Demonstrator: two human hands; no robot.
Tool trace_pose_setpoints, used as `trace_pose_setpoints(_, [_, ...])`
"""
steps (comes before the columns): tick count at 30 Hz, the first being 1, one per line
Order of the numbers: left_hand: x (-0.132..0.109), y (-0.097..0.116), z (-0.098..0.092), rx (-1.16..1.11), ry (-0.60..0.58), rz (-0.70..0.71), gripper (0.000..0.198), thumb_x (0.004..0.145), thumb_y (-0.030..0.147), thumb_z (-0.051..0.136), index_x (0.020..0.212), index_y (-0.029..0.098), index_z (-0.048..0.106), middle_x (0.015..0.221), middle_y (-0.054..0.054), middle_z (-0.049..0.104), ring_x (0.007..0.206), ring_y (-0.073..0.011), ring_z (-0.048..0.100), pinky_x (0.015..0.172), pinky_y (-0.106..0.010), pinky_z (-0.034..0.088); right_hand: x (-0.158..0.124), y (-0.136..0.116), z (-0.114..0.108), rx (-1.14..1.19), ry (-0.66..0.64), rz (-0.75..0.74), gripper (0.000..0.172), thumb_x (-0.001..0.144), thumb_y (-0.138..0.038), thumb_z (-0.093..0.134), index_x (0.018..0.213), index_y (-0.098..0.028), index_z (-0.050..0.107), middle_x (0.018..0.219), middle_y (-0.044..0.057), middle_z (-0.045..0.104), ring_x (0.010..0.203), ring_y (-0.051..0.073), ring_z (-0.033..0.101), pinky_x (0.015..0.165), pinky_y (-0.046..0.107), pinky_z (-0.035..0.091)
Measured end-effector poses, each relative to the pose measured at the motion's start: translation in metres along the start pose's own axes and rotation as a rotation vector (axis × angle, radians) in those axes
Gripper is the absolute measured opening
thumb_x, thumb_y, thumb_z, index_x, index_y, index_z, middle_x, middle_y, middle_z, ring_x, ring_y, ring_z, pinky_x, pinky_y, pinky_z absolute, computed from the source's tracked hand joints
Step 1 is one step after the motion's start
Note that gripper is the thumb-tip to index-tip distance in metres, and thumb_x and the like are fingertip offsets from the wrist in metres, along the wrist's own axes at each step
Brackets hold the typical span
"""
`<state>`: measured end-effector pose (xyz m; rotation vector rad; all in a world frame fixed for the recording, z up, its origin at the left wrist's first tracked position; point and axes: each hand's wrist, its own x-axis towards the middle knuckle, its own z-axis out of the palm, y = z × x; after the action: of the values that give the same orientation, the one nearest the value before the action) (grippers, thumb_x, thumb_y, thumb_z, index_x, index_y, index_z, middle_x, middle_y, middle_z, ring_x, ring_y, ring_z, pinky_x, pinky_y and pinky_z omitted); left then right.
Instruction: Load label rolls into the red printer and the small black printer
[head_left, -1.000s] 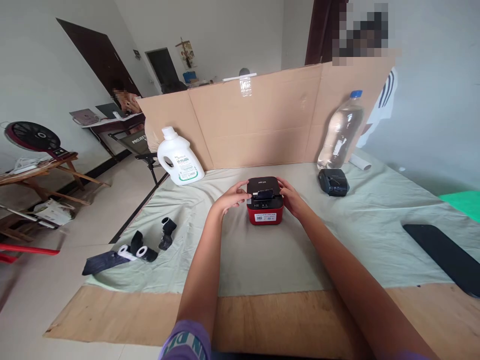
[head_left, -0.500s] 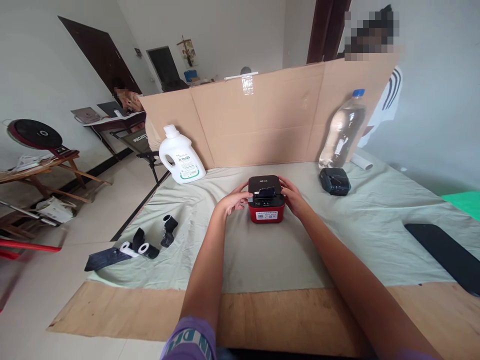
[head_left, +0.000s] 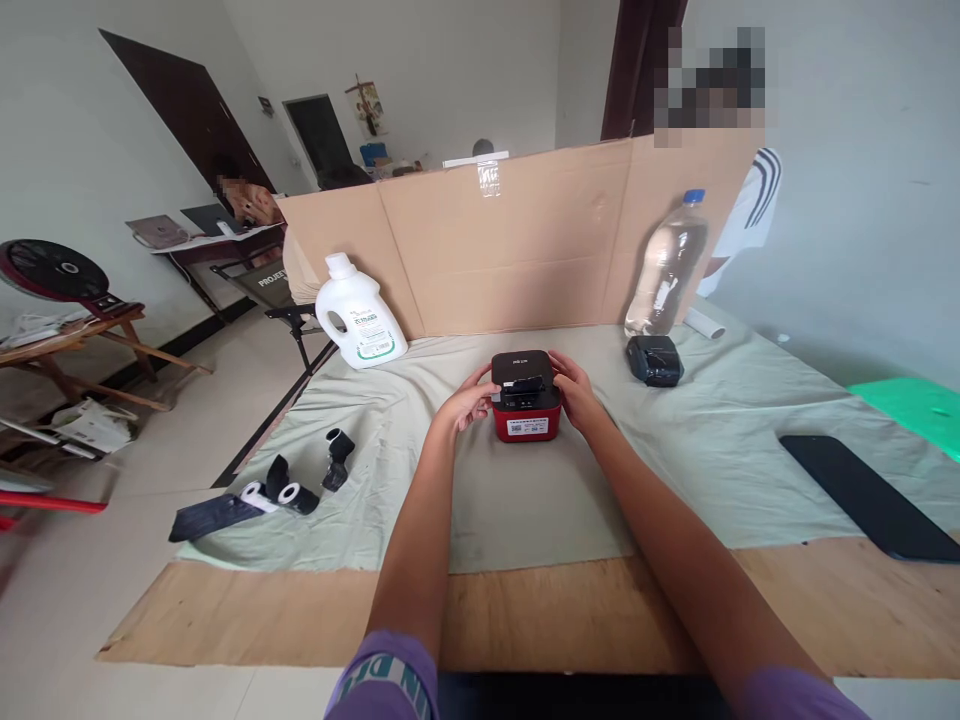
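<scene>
A small red box-shaped device with a black top [head_left: 526, 405] stands on the pale green cloth [head_left: 525, 480] in the middle of the table. My left hand [head_left: 469, 404] presses against its left side, fingers curled round the top edge. Its right side is held by my right hand [head_left: 576, 392] in the same way. A white label faces me on the device's front. Both forearms reach straight out from the bottom of the view.
A white detergent jug [head_left: 358, 314] stands back left, a clear water bottle [head_left: 667, 266] and a small black device [head_left: 655, 360] back right, before a cardboard screen [head_left: 517, 240]. Black and white rolls [head_left: 289, 488] lie left. A long black object [head_left: 862, 495] lies right. People sit behind.
Both hands have closed in a little tighter on the device's sides. The view has shifted slightly; the device stays in place.
</scene>
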<state>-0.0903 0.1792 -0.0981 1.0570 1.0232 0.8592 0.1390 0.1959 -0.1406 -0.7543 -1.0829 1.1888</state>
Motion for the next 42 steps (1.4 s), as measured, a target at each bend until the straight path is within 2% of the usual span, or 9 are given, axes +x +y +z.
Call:
trace_pose_setpoints(12, [-0.001, 0.002, -0.001, 0.024, -0.007, -0.005, 0.083, 0.072, 0.024, 0.073, 0.147, 0.032, 0.041, 0.073, 0.005, 0.057, 0.05, -0.0048, 0.045, 0.046, -0.018, 0.027, -0.001, 0.007, -0.004, 0.045, 0.006, 0.027, 0.054, 0.065, -0.025, 0.064, 0.119, -0.03, 0.063, 0.139, 0.001, 0.061, 0.136, 0.028, 0.049, 0.112, 0.048, 0.041])
trace_pose_setpoints(16, [-0.001, 0.001, 0.0, 0.024, 0.002, 0.01, 0.083, 0.072, 0.024, 0.074, 0.148, 0.031, 0.04, 0.069, 0.006, 0.055, 0.05, -0.0054, 0.044, 0.047, -0.018, 0.028, -0.005, 0.015, -0.004, 0.066, 0.028, 0.032, 0.051, 0.068, -0.031, 0.064, 0.119, -0.032, 0.063, 0.14, -0.001, 0.06, 0.139, 0.025, 0.046, 0.115, 0.046, 0.038])
trace_pose_setpoints(23, [-0.002, -0.001, 0.0, -0.012, -0.004, 0.025, 0.079, 0.074, 0.027, 0.073, 0.147, 0.03, 0.042, 0.068, 0.006, 0.054, 0.049, -0.0057, 0.044, 0.046, -0.018, 0.027, -0.013, 0.016, -0.001, 0.05, 0.016, 0.051, 0.053, 0.073, -0.047, 0.065, 0.124, -0.032, 0.063, 0.139, -0.001, 0.061, 0.133, 0.026, 0.052, 0.112, 0.045, 0.042])
trace_pose_setpoints(34, [-0.004, -0.002, 0.0, -0.032, -0.013, 0.02, 0.077, 0.077, 0.032, 0.072, 0.147, 0.03, 0.04, 0.065, 0.007, 0.047, 0.049, -0.006, 0.044, 0.046, -0.018, 0.027, -0.011, 0.022, -0.006, 0.073, 0.039, 0.043, 0.052, 0.075, -0.051, 0.07, 0.123, -0.034, 0.063, 0.143, -0.001, 0.058, 0.136, 0.024, 0.049, 0.114, 0.044, 0.039])
trace_pose_setpoints(38, [-0.002, -0.004, 0.0, -0.047, -0.01, 0.025, 0.077, 0.075, 0.034, 0.074, 0.145, 0.031, 0.043, 0.063, 0.008, 0.041, 0.049, -0.0061, 0.042, 0.045, -0.018, 0.025, -0.011, 0.022, -0.005, 0.059, 0.052, 0.054, 0.053, 0.074, -0.054, 0.07, 0.123, -0.034, 0.063, 0.14, 0.0, 0.061, 0.133, 0.025, 0.053, 0.112, 0.044, 0.042])
trace_pose_setpoints(42, [-0.001, -0.005, 0.0, -0.055, 0.004, 0.027, 0.076, 0.075, 0.039, 0.074, 0.144, 0.031, 0.044, 0.063, 0.008, 0.041, 0.048, -0.0062, 0.042, 0.046, -0.018, 0.026, -0.013, 0.02, -0.004, 0.076, 0.06, 0.069, 0.055, 0.076, -0.055, 0.07, 0.125, -0.033, 0.062, 0.138, 0.0, 0.062, 0.128, 0.024, 0.056, 0.11, 0.043, 0.044])
